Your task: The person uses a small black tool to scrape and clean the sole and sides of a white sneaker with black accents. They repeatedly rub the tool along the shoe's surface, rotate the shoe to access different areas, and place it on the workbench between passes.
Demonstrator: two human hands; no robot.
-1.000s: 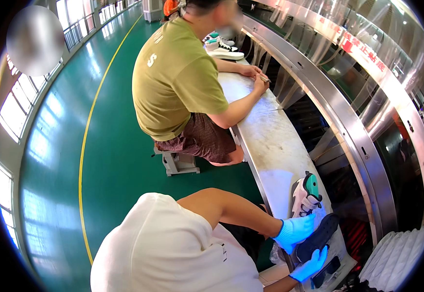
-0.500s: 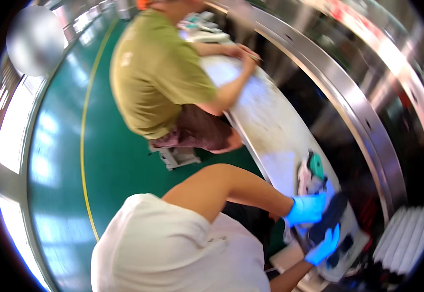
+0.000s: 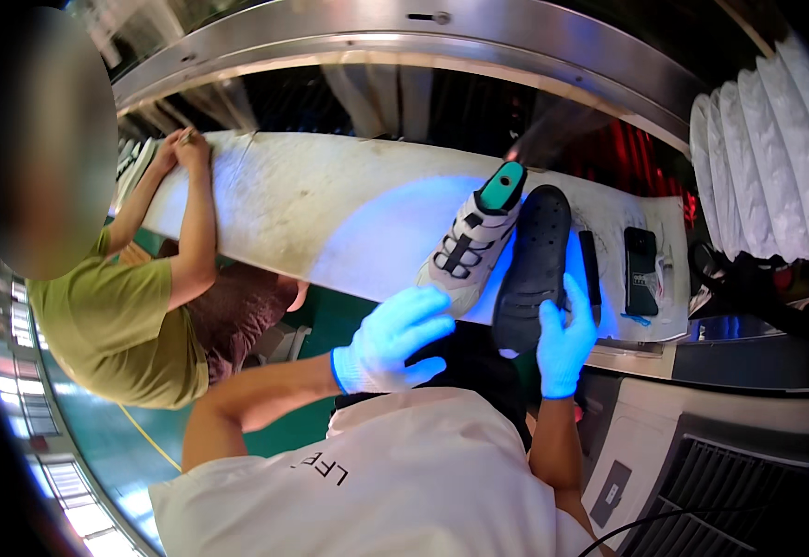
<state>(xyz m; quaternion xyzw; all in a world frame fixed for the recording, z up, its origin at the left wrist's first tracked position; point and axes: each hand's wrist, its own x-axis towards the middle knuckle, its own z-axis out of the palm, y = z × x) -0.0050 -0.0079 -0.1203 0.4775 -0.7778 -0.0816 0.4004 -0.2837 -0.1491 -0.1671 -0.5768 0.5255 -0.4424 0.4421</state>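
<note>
My left hand (image 3: 395, 343), in a light glove lit blue, is held above the table's near edge with its fingers spread and nothing in them. Just beyond it stands a grey-and-white shoe (image 3: 470, 243) with black straps and a green insole. To the shoe's right is a long black shoe sole (image 3: 533, 260) with small holes; its near end reaches past the table edge. My right hand (image 3: 567, 339), gloved the same way, is at the sole's near right edge, thumb and forefinger apart. Whether it touches the sole is hard to tell.
A long pale worktable (image 3: 330, 204) runs along a metal-framed machine (image 3: 367, 42). A dark phone (image 3: 640, 271) lies at its right end. A white ribbed duct (image 3: 767, 158) hangs at far right. At left a person in a green shirt (image 3: 121, 320) sits with forearms on the table.
My view has swung right to face the table. Both hands were at the black sole; my left hand has come off it and is now left of it.
</note>
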